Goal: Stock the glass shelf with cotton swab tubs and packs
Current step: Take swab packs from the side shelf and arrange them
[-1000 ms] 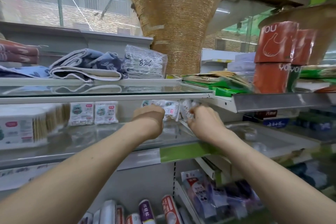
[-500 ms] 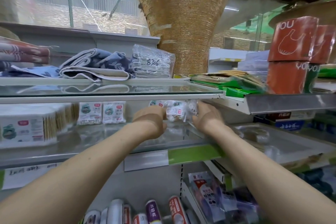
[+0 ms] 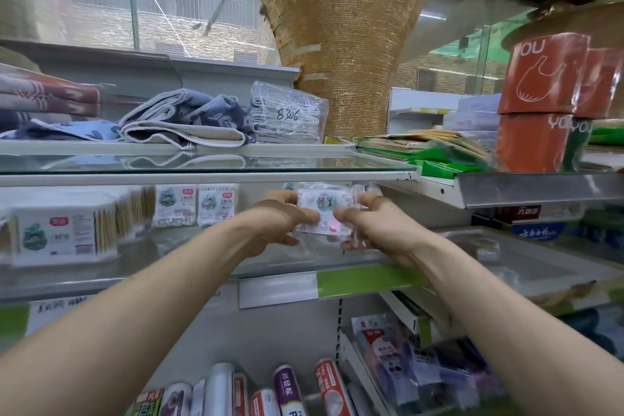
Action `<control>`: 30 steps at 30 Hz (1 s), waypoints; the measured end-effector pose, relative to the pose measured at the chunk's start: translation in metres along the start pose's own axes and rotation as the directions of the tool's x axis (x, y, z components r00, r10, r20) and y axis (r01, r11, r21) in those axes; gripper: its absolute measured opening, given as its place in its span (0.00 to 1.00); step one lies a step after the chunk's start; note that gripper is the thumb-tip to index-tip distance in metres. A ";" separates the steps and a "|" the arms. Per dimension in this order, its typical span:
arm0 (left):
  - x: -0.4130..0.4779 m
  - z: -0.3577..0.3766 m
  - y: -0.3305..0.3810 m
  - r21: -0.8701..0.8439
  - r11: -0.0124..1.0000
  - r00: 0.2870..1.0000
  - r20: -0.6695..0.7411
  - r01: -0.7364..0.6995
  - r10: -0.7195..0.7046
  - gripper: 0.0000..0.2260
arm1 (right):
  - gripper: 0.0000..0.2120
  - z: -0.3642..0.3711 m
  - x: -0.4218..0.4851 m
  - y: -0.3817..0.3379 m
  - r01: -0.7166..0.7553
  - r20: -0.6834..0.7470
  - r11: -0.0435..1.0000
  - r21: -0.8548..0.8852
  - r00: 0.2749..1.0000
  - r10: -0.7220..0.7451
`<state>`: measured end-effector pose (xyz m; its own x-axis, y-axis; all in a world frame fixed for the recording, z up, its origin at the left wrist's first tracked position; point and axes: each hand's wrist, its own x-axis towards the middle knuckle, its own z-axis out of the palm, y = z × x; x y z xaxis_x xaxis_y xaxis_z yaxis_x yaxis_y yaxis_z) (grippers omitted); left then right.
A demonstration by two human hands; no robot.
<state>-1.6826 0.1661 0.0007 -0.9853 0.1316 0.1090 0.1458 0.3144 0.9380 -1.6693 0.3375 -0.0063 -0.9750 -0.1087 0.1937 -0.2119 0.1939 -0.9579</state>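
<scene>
- A person's left hand and right hand hold one cotton swab pack between them. It sits just above the glass shelf, and both bare forearms reach in from the bottom of the view.
- The left grip is closed on the pack's left edge. The fingers curl over the top corner and the thumb lies across the front face near the lower corner.
- The right grip is closed on the pack's right edge, thumb on the front and fingers tucked behind the crinkled clear wrapper. How far those hidden fingers reach cannot be told.
- The pack faces the camera, roughly upright, white with a round teal picture and a small red mark. It sits under the front lip of the upper glass shelf. Whether its bottom edge touches the glass below cannot be told.
- On the same shelf, at the left, cotton swab tubs stand in a row, their wooden sticks showing through the clear sides.
- Against the back wall two standing packs sit side by side, between the tubs and the held pack and apart from both.
- On the upper glass shelf lie folded towels and, just beside them, a wrapped bundle marked "8306".
- To the right, orange rolls are stacked on a metal shelf.
- Below the hands, wrapped rolls line the lower shelf.
</scene>
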 end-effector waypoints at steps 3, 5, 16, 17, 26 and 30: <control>-0.007 -0.011 0.000 -0.078 0.997 0.999 0.020 0.027 -0.026 0.11 | 0.09 0.007 -0.003 -0.005 0.007 0.038 0.998 -0.057 0.999 -0.005; -0.012 -0.018 -0.002 -0.141 0.989 0.999 -0.003 0.040 -0.040 0.13 | 0.10 0.013 -0.002 -0.007 0.006 0.027 0.999 -0.037 1.000 -0.005; -0.035 -0.051 -0.017 0.336 0.934 0.985 -0.073 -0.124 0.157 0.24 | 0.17 0.046 0.011 -0.012 0.046 0.133 0.995 -0.094 0.991 -0.033; -0.035 -0.053 -0.017 0.354 0.926 0.981 -0.089 -0.129 0.171 0.24 | 0.19 0.048 0.013 -0.013 0.068 0.126 0.989 -0.127 0.991 -0.052; -0.038 -0.073 -0.014 0.145 0.987 0.997 -0.006 0.071 -0.071 0.04 | 0.12 0.073 0.025 -0.015 0.057 0.047 0.994 -0.093 0.997 -0.053; -0.037 -0.080 -0.011 0.163 0.976 0.989 -0.016 0.147 -0.147 0.04 | 0.13 0.079 0.025 -0.014 0.027 -0.003 0.990 -0.138 1.000 -0.028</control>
<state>-1.6551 0.0825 0.0122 -0.9973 0.0690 -0.0244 0.0117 0.4795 0.8774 -1.6855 0.2545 -0.0045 -0.9690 -0.1109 0.2208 -0.2453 0.3233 -0.9140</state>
